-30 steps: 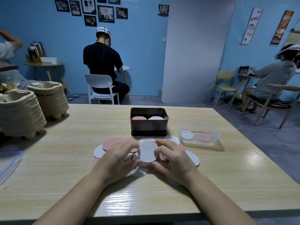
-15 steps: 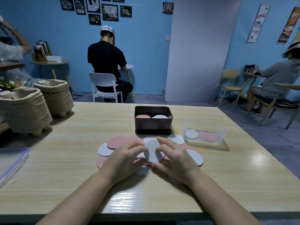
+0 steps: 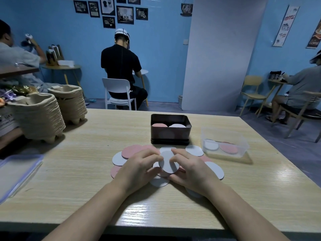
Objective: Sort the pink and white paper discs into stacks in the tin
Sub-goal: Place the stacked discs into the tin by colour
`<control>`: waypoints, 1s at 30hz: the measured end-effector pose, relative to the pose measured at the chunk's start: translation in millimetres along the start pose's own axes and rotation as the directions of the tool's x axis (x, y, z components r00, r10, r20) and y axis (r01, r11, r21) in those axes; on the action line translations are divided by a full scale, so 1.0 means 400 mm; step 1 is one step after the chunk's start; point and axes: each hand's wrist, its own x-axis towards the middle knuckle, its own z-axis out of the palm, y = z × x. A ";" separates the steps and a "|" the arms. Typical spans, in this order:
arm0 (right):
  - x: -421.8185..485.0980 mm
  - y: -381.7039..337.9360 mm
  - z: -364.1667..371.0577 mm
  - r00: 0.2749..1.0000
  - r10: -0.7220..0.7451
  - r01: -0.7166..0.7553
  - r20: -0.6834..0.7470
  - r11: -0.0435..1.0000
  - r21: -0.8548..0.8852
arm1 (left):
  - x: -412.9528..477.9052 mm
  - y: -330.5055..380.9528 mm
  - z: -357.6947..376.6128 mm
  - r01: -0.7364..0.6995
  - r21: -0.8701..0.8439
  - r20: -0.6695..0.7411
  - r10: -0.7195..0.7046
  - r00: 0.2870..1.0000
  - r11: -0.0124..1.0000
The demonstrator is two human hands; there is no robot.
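A dark rectangular tin [image 3: 171, 134] stands mid-table with a pink stack [image 3: 159, 125] on its left and a white stack [image 3: 177, 125] on its right. In front of it lies a loose spread of pink discs [image 3: 130, 151] and white discs [image 3: 194, 150]. My left hand [image 3: 139, 168] and my right hand [image 3: 192, 168] meet over the spread, and both pinch one white disc [image 3: 168, 162], tilted up off the pile. More discs are partly hidden under my hands.
A clear plastic box [image 3: 225, 136] holding a white and a pink disc sits right of the tin. Stacks of egg trays [image 3: 40, 117] stand at the table's left edge, with a clear lid [image 3: 15, 173] in front of them. Other people sit at tables behind.
My hands stay on the white disc over the pile, with the fingers shifting slightly around its rim. The camera view has tilted a little; the discs on the table have not moved.
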 end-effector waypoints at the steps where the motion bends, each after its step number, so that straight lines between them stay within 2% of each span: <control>1: 0.005 -0.005 0.000 1.000 -0.011 0.011 -0.017 1.000 -0.005 | -0.002 -0.003 -0.001 0.005 -0.001 -0.001 -0.005 1.000 1.000; 5: 0.014 -0.025 -0.007 0.996 -0.029 0.030 -0.089 1.000 0.006 | -0.006 -0.011 -0.009 0.047 0.000 0.023 -0.047 0.999 0.999; 13: 0.020 -0.031 -0.009 0.998 -0.044 0.045 -0.047 0.999 0.027 | -0.020 -0.012 -0.032 0.088 -0.023 0.058 -0.087 0.995 0.996; 17: 0.033 -0.031 -0.005 0.999 -0.016 0.017 -0.029 0.999 0.047 | -0.025 -0.052 -0.073 0.134 0.121 0.057 -0.142 0.988 0.984; 22: 0.059 -0.020 0.012 0.999 0.038 -0.038 0.009 0.995 0.091 | -0.049 -0.136 -0.117 0.262 0.358 0.111 -0.319 0.941 0.896; 30: 0.109 -0.026 0.055 0.999 0.041 -0.040 -0.007 0.995 0.093 | -0.045 -0.178 -0.125 0.422 0.387 0.194 -0.520 0.832 0.820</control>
